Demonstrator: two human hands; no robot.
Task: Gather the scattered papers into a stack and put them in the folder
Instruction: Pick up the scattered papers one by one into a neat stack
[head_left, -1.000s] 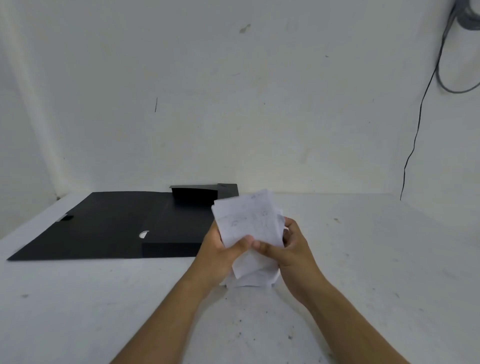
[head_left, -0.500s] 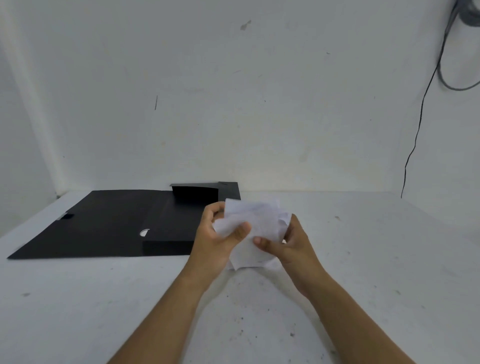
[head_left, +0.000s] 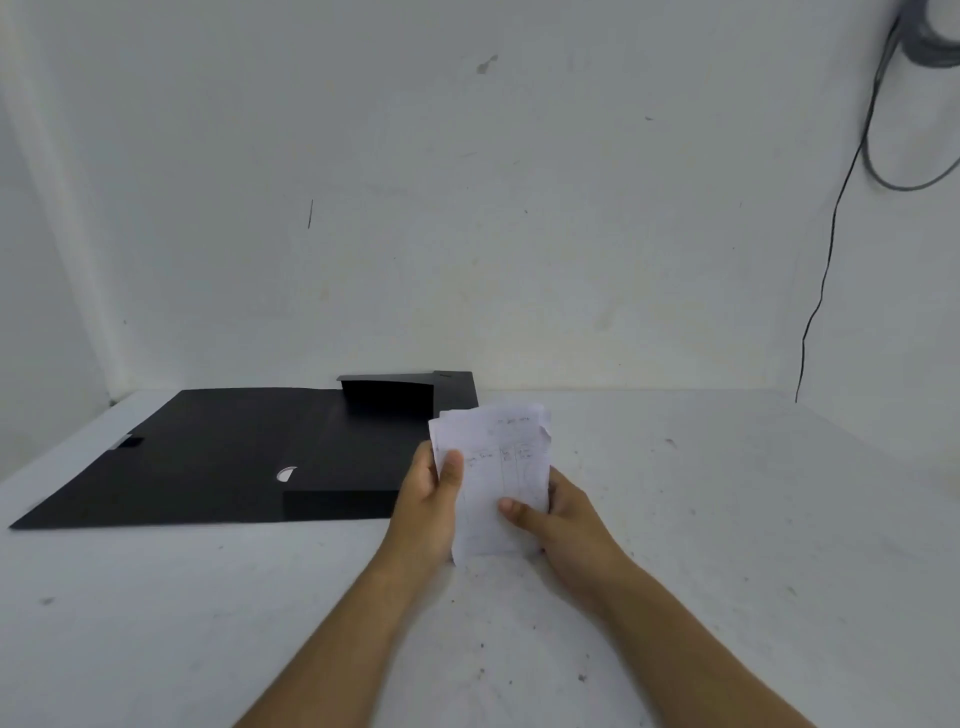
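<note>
Both hands, left hand (head_left: 427, 488) and right hand (head_left: 563, 512), clamp the paper stack (head_left: 493, 478); square its edges before sliding left into the open black folder (head_left: 234, 457).

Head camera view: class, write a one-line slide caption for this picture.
Both hands, left hand and right hand, hold a stack of papers upright beside an open black folder on a white table.

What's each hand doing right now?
Left hand: closed on the paper stack.
Right hand: closed on the same stack.
</note>
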